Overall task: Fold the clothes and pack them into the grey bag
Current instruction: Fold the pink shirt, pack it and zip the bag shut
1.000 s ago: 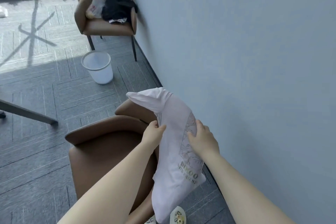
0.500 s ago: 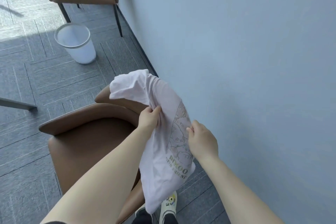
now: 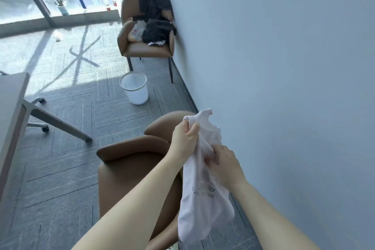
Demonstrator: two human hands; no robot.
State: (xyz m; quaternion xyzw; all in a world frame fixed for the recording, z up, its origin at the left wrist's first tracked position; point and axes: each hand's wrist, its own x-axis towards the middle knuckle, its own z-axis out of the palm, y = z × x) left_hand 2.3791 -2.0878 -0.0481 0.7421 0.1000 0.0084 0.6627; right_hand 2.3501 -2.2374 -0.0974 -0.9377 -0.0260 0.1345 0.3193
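The left hand (image 3: 185, 138) grips the bunched top of a soft, pale pink printed cotton T-shirt (image 3: 205, 199), fist closed around the cloth. Lower down, the right hand (image 3: 223, 165) pinches its crumpled middle. The shirt hangs limp above a smooth brown leather armchair (image 3: 129, 160), close to the plain blue-grey wall (image 3: 284, 67).

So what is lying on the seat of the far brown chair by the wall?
On the far brown leather chair lies a heap of black clothes, with a pale printed garment beside it. More black cloth hangs over the backrest. Whatever is under the heap is covered.
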